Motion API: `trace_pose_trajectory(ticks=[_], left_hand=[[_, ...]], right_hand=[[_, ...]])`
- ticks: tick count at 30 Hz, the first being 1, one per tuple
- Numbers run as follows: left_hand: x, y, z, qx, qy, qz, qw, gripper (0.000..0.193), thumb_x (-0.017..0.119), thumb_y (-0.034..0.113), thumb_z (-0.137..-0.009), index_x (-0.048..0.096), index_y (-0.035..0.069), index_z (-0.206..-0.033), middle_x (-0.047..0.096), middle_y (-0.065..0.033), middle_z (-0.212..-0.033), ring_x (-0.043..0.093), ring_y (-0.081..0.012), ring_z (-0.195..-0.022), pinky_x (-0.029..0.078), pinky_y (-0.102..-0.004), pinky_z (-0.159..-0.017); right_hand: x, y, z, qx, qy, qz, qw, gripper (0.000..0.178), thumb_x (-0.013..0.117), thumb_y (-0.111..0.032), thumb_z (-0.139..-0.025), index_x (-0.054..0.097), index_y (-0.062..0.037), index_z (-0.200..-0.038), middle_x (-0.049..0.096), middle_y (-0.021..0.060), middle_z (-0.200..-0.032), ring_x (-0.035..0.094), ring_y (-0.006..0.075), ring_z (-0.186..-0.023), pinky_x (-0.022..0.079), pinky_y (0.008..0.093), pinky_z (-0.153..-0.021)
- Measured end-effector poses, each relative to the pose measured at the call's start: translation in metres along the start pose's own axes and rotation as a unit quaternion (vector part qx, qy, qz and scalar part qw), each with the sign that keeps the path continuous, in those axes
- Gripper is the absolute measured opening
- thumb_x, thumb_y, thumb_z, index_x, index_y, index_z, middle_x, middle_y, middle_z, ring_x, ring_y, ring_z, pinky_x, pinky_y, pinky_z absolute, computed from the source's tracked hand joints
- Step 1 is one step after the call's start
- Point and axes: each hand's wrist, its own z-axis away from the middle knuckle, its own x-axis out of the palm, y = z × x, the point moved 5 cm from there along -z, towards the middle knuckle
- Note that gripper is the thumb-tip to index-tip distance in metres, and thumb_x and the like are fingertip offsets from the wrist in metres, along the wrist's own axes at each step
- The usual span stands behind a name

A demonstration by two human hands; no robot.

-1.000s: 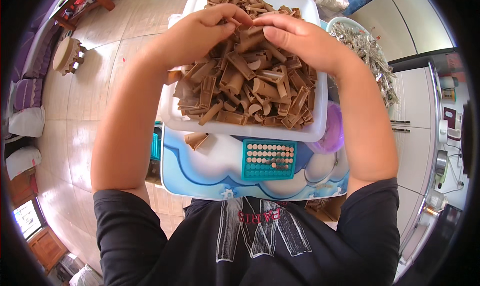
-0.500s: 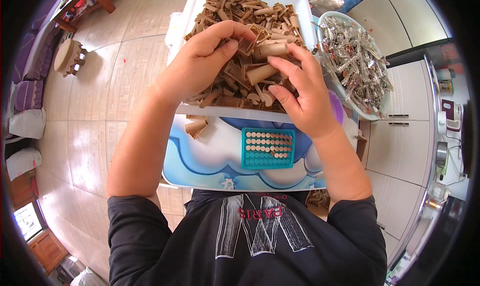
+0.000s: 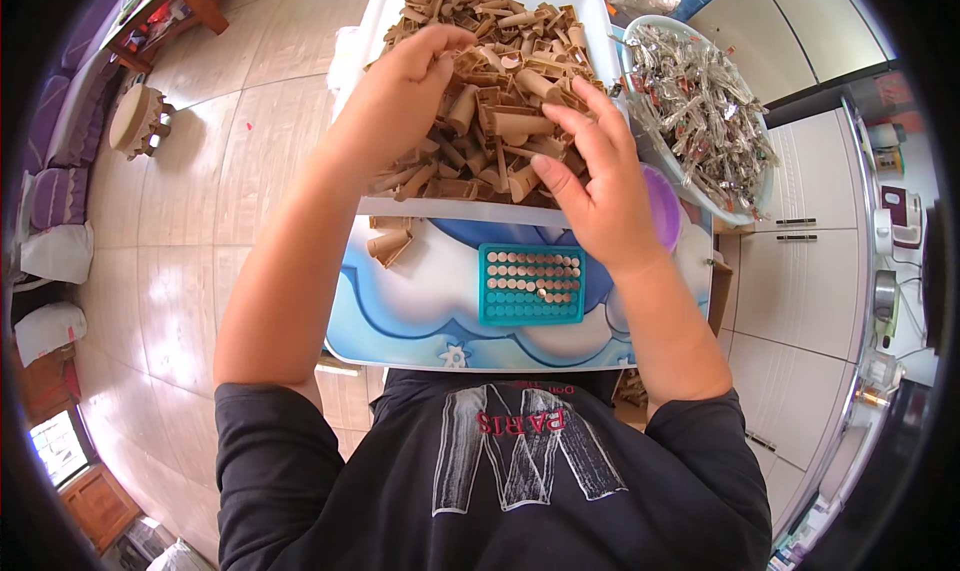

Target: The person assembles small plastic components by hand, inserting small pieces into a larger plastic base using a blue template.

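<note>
Your right hand (image 3: 605,191), spread near the tub's (image 3: 500,211) right edge, could pinch those light, stiff-looking brown pieces (image 3: 520,124) mid-length; can't tell your left hand's (image 3: 408,86) grip, tbh.

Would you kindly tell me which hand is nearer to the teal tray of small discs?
Right: the right hand is by the near right corner of the white bin, beyond the teal tray; the left hand is farther off, over the bin's left side.
</note>
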Motion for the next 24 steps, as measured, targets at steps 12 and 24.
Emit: trace_pose_trajectory(ticks=[12, 24], left_hand=[[-0.033, 0.031, 0.055, 0.054, 0.232, 0.193, 0.952, 0.031, 0.038, 0.007, -0.097, 0.042, -0.001, -0.127, 0.061, -0.0127, -0.102, 0.055, -0.0099, -0.074, 0.045, -0.0218, -0.066], [0.034, 0.006, 0.169, -0.128, 0.160, 0.310, 0.928, 0.018, 0.045, 0.013, -0.095, 0.053, 0.002, -0.107, 0.045, 0.0038, -0.063, 0.036, -0.0025, -0.055, 0.027, -0.0169, -0.050]], right_hand=[[0.002, -0.003, 0.022, -0.003, -0.013, 0.060, 0.998, 0.031, 0.069, -0.018, -0.075, 0.065, -0.0132, -0.105, 0.050, 0.0125, -0.128, 0.044, 0.0376, -0.119, 0.033, 0.0482, -0.099], [-0.031, -0.016, 0.053, -0.062, 0.107, 0.021, 0.992, 0.024, 0.068, -0.009, -0.076, 0.065, -0.0065, -0.099, 0.059, 0.0114, -0.111, 0.052, 0.0331, -0.108, 0.041, 0.0406, -0.089]])
